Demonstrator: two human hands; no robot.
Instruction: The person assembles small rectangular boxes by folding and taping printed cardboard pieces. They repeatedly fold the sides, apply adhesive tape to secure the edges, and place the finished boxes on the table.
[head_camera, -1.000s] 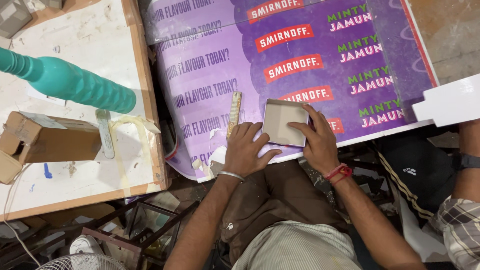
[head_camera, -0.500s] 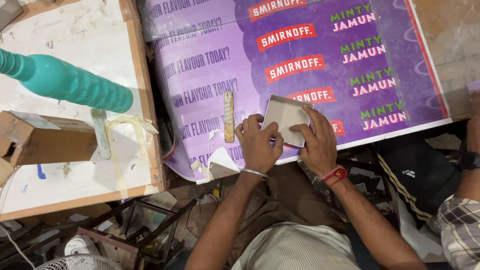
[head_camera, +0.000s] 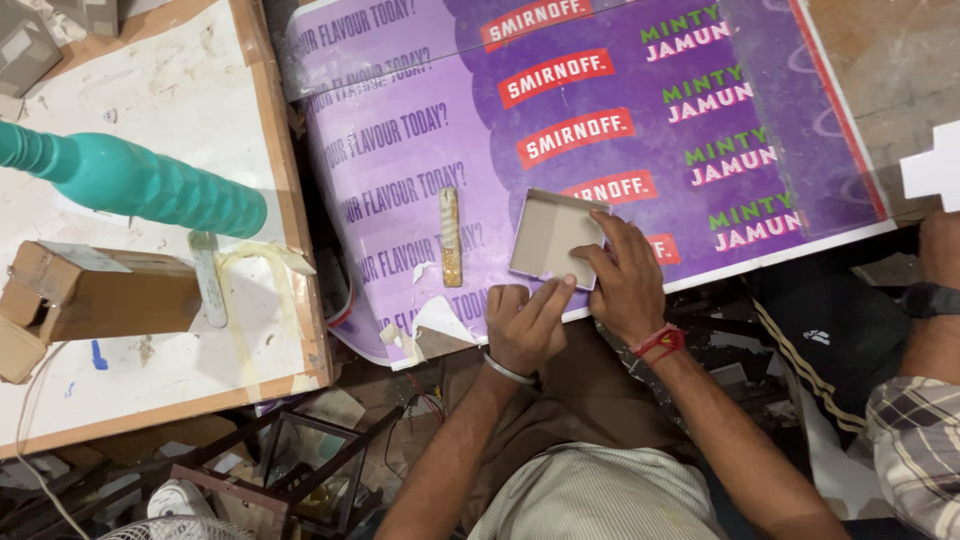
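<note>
A shallow grey cardboard tray (head_camera: 548, 236), nothing inside it, lies on the purple printed sheet (head_camera: 600, 130); the right hand (head_camera: 628, 280) presses its near edge with flat fingers; the left hand (head_camera: 527, 325), loosely curled, touches the near corner; a narrow wooden strip (head_camera: 451, 236) lies left of the tray.

A shallow beige square tray (head_camera: 550, 235) lies flat, open side up, on the purple printed sheet (head_camera: 600, 120); near edge at the sheet's border.

left hand (head_camera: 525, 325) slid off tray (head_camera: 545, 235), now at its near edge

one head camera looks steeply down, close above the lap.
</note>
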